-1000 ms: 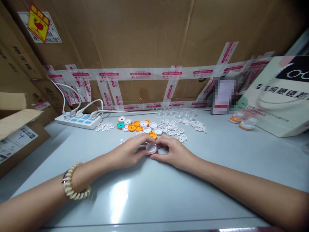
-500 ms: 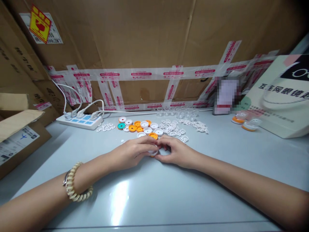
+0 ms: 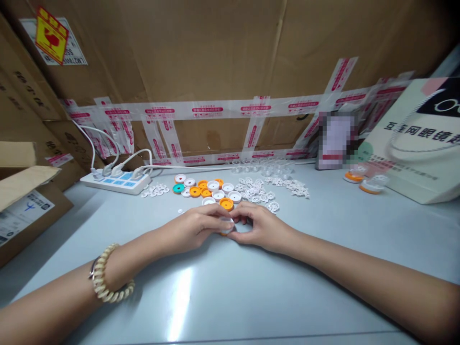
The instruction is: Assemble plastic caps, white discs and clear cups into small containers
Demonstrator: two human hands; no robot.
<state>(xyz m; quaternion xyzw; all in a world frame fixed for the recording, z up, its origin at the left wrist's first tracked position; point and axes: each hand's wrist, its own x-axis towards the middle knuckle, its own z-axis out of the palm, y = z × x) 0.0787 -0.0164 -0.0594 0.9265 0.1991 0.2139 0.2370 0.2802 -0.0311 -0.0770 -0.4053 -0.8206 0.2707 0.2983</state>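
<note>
At the front of the parts, a small round piece (image 3: 227, 226), clear-white above with orange at its base, is pinched between both hands. My left hand (image 3: 201, 227) is closed on its left and upper side, with the fingers partly covering it. From the right, my right hand (image 3: 257, 225) curls thumb and fingertips around it. Just beyond the fingers lies an orange round cap (image 3: 226, 204). Several white, orange and green round caps (image 3: 217, 195) spread out behind it. White openwork pieces (image 3: 253, 190) are piled to their right.
Small white parts (image 3: 156, 190) lie beside a power strip (image 3: 115, 182) with plugged cables. Clear cups (image 3: 251, 166) stand along the cardboard box (image 3: 215, 134). To the right are a phone (image 3: 336, 141), two orange-based pieces (image 3: 373, 184) and a paper bag (image 3: 420, 143). An opened carton (image 3: 32, 211) stands left.
The view has shifted slightly. Both hands stay on the round piece, and a little more of its clear-white top shows between the fingers.
</note>
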